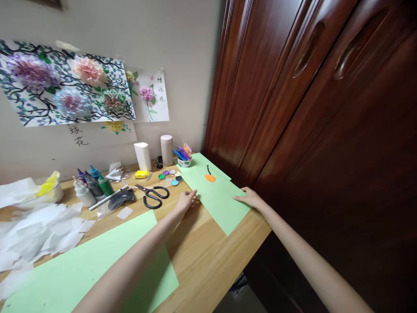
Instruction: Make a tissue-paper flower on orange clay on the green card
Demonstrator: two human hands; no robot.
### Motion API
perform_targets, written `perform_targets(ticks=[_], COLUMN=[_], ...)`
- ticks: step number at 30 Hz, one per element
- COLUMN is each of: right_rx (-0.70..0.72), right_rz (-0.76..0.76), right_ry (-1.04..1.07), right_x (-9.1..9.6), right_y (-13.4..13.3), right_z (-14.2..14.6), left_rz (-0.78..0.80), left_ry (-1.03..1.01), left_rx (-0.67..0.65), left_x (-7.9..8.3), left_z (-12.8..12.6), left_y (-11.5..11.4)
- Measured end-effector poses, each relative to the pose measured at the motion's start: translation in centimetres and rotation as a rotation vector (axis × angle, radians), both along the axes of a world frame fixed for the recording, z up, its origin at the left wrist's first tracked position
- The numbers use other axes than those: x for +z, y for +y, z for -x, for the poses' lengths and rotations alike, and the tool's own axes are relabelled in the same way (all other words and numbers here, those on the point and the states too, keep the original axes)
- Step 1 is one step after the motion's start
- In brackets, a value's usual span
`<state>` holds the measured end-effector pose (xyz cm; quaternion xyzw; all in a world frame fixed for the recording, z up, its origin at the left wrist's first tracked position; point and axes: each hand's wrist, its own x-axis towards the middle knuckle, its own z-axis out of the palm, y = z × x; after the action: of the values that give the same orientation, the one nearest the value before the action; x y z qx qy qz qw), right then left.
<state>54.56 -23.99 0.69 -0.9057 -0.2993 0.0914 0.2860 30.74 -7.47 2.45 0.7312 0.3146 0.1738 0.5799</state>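
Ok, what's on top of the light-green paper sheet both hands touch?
On that sheet: an orange blob, thin black stem, plus left hand and right hand fingertips. The wooden table beneath is covered.

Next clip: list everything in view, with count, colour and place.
Small green sheet: one, light green, table's far right, touched by both hands.
Orange shape: one, orange, on that sheet.
Large green sheet: one, light green, near left.
Scissors: one pair, black handles, left of the small sheet.
Bottles: about five, mixed caps, near the wall.
Tissue paper: a pile, white, far left.
Marker cup: one, mixed colours, by the wall.
White containers: two, white, by the wall.
Flower pictures: several, multicoloured, on the wall.
Table: one, light wood.
Wardrobe: one, dark brown, right.
Left hand: one, open, on the sheet's left edge.
Right hand: one, open, on its right edge.
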Motion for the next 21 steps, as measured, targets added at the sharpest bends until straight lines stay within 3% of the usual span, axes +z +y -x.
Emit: perform_targets(ticks=[4,7,10,13,14,15,17,19,21], right_rx=[0.019,0.116,0.263,0.444,0.509,0.578,0.714,0.89,1.071], right_rz=[-0.169,-0.275,-0.334,-0.381,-0.373,-0.345,-0.279,-0.206,-0.124], right_ry=[0.045,0.171,0.307,0.545,0.616,0.664,0.692,0.671,0.61], right_x=[0.7,2.1,3.9,5.1,5.3,5.5,5.6,5.6,5.5], right_y=[0.0,0.0,0.8,3.1,4.2,5.5,8.4,11.6,14.8], right_z=[-0.3,0.4,1.9,5.0,6.4,7.9,11.3,14.7,17.6], left_rz=[0.011,0.014,0.05,0.098,0.123,0.136,0.166,0.151,-0.012], left_ry=[-0.085,-0.129,-0.125,-0.078,-0.058,-0.049,-0.04,-0.009,0.07], left_rx=[0.01,-0.052,-0.178,-0.385,-0.401,-0.287,0.111,0.212,0.253], left_x=[0.9,2.2,3.5,4.1,4.2,4.1,4.1,4.0,3.8], left_z=[-0.1,2.6,8.3,16.5,19.4,22.1,27.0,30.5,32.8], left_y=[-0.4,-1.7,-2.6,-2.1,-1.7,-1.3,-0.4,0.4,1.1])
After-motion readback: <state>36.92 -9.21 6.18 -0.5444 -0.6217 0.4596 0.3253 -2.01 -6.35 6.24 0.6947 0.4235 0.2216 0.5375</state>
